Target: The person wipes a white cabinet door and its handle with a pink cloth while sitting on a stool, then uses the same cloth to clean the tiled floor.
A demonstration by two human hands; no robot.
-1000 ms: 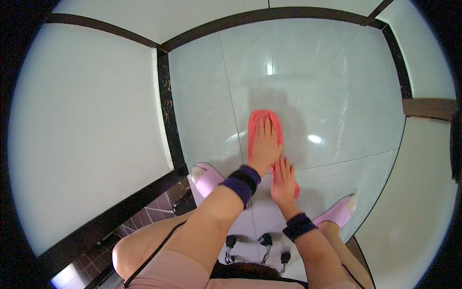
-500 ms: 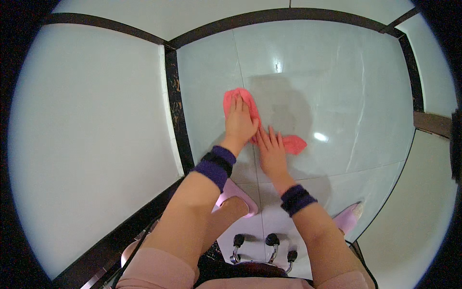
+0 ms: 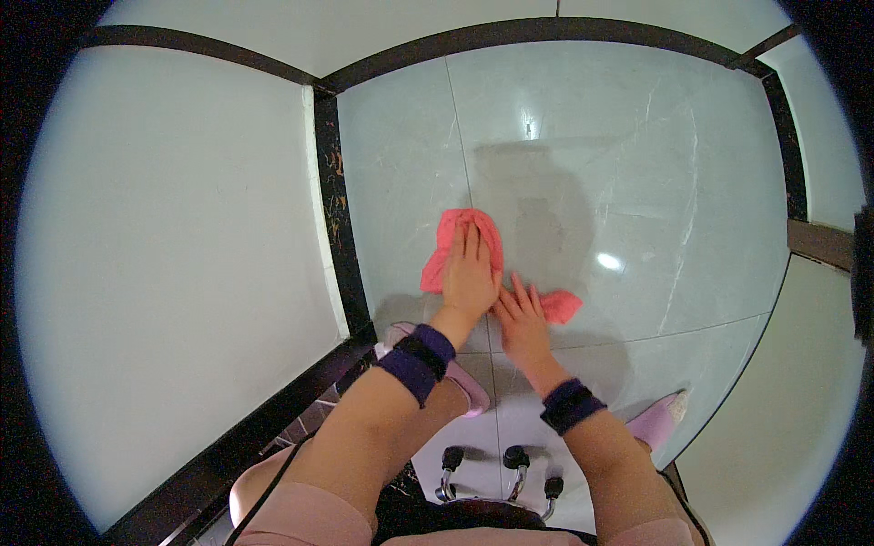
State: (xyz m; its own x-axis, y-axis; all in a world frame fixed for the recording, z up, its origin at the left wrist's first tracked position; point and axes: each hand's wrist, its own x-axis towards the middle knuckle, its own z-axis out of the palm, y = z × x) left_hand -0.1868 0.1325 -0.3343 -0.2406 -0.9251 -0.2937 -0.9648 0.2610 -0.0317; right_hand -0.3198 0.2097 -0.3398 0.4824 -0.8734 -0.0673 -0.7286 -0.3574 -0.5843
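Observation:
A coral-pink cloth (image 3: 487, 238) lies bunched on the pale grey tiled floor. My left hand (image 3: 470, 278) rests flat on its larger part, palm down, fingers stretched forward over it. Close beside it, my right hand (image 3: 525, 325) is spread palm down across the cloth's narrower part, and one end sticks out to the right of its fingers. Both hands press on the cloth from above without wrapping round it. The stretch of cloth under the palms is hidden. A dark blue band (image 3: 417, 362) circles my left wrist and another band (image 3: 571, 404) my right.
A white wall panel (image 3: 191, 200) with a black marbled skirting (image 3: 339, 209) stands on the left; dark edging (image 3: 546, 30) runs along the far side. Pink slippers (image 3: 657, 420) are on my feet. Black-tipped chrome legs (image 3: 515, 459) stand between them. A beige panel (image 3: 765, 364) is at right.
Both hands have slid the cloth back toward me over the floor. Its left part has spread out more beside my left hand.

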